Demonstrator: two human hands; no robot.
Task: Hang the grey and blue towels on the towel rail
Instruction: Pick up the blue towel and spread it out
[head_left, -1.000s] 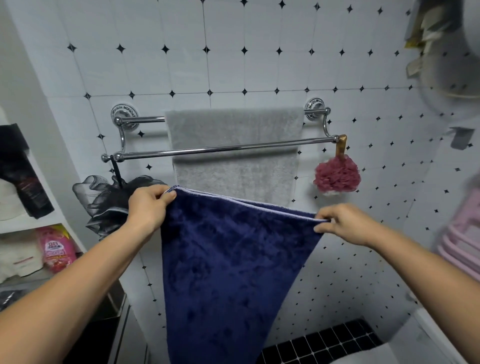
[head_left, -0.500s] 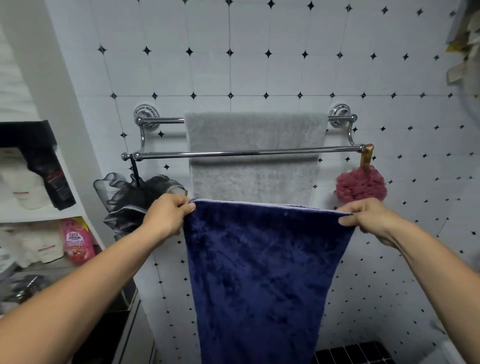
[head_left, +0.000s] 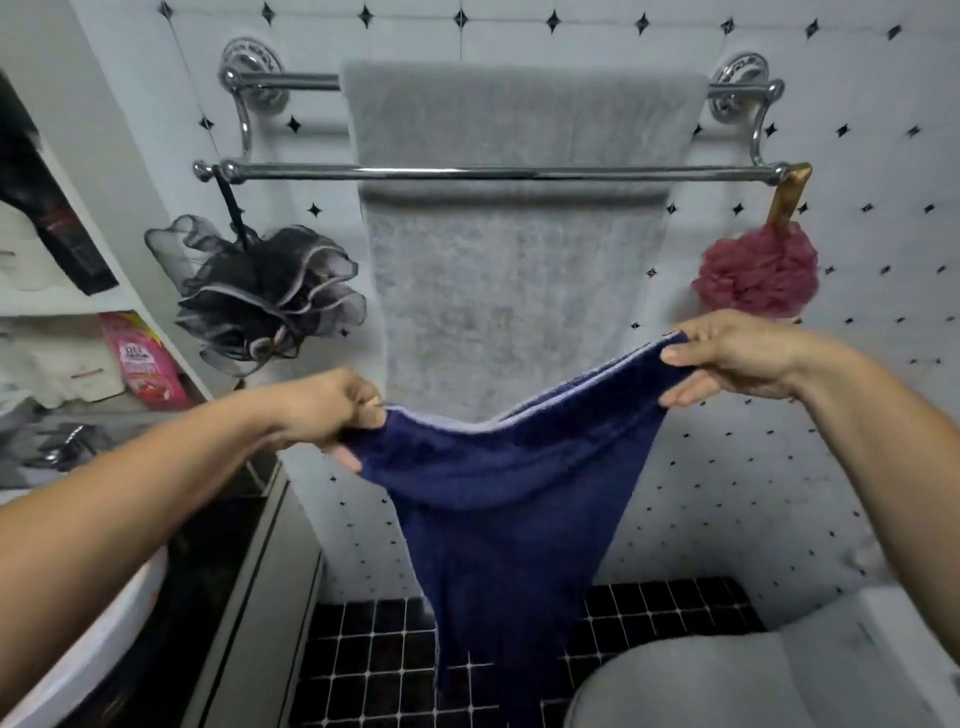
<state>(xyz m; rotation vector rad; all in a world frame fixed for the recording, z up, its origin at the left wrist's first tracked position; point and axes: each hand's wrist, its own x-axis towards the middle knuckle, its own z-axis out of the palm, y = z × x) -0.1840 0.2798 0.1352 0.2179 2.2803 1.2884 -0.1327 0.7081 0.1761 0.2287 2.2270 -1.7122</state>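
Blue towel (head_left: 509, 499) now lower, top edge slackened into a sag; left hand (head_left: 332, 410) dropped toward 7 o'clock below right hand (head_left: 737, 358)

Front rail (head_left: 498, 173) bare; loofahs (head_left: 265, 296) hang at ends.

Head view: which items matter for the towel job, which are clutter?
Job:
- blue towel, held by left hand and right hand
- grey towel, on the back bar
- towel rail, front bar bare

Clutter:
- black bath pouf
- red bath pouf
- pink packet
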